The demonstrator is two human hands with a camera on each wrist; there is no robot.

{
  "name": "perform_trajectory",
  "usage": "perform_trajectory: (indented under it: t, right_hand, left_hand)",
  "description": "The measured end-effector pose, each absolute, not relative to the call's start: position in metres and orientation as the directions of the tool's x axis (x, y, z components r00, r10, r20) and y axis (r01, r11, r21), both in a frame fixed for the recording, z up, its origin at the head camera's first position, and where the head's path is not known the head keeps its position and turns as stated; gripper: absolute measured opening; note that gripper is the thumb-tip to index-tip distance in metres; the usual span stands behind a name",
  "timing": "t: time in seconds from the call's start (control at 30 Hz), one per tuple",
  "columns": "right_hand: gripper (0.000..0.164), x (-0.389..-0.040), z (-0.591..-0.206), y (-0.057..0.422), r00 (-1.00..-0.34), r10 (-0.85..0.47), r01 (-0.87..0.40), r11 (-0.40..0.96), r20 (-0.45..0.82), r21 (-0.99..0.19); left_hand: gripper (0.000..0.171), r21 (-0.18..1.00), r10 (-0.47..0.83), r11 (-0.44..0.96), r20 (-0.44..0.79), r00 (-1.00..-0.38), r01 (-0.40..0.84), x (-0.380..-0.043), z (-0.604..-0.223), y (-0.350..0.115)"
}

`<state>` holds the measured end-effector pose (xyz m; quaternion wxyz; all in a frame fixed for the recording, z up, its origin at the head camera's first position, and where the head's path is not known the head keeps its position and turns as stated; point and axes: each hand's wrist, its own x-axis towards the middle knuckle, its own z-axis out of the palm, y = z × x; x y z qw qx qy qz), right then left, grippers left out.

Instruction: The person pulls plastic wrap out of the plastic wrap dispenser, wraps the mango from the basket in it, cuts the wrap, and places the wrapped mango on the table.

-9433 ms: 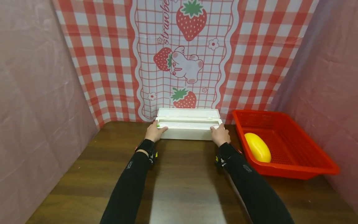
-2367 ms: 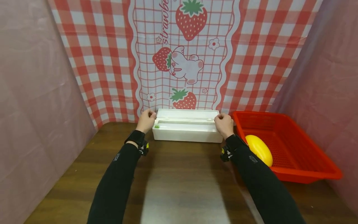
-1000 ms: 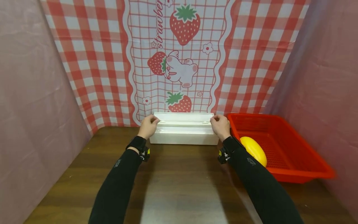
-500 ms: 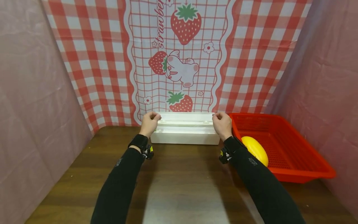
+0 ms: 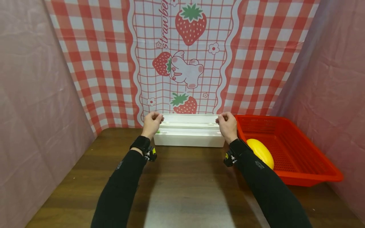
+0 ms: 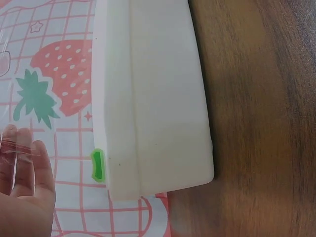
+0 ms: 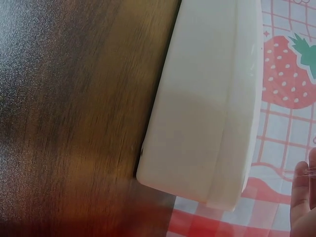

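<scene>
A long white cling film dispenser (image 5: 188, 140) stands at the back of the table, its lid (image 5: 188, 119) tipped back open. Clear cling film (image 6: 22, 146) shows as shiny creases at the left fingertips in the left wrist view. The left hand (image 5: 151, 126) pinches it above the dispenser's left end. Above the other end, the right hand (image 5: 228, 127) pinches the film's opposite corner, whose creases (image 7: 310, 173) show in the right wrist view. A green slider (image 6: 98, 165) sits at the dispenser's left end. The film between the hands is hardly visible in the head view.
A red plastic basket (image 5: 308, 175) stands on the right, close to the right forearm, holding a smooth yellow oval object (image 5: 260, 153). Behind the dispenser hangs a checked strawberry cloth (image 5: 114, 63). The brown wooden table (image 5: 182, 190) extends toward the person; pink cloth hangs on both sides.
Earlier both hands held the dispenser's ends; now they pinch the film above it. During the last second they have risen slightly, and the dispenser has stayed in place.
</scene>
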<state>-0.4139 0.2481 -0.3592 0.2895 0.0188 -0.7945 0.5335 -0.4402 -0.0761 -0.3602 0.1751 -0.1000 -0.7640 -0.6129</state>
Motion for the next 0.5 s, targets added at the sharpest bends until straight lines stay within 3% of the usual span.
perform_trajectory:
  t: [0.5]
  right_hand:
    - [0.018, -0.409, -0.357, 0.249, -0.836, 0.293, -0.349, 0.367, 0.463, -0.862]
  left_hand:
    - [0.019, 0.894, -0.034, 0.232, 0.402, -0.915, 0.384, -0.432, -0.349, -0.077]
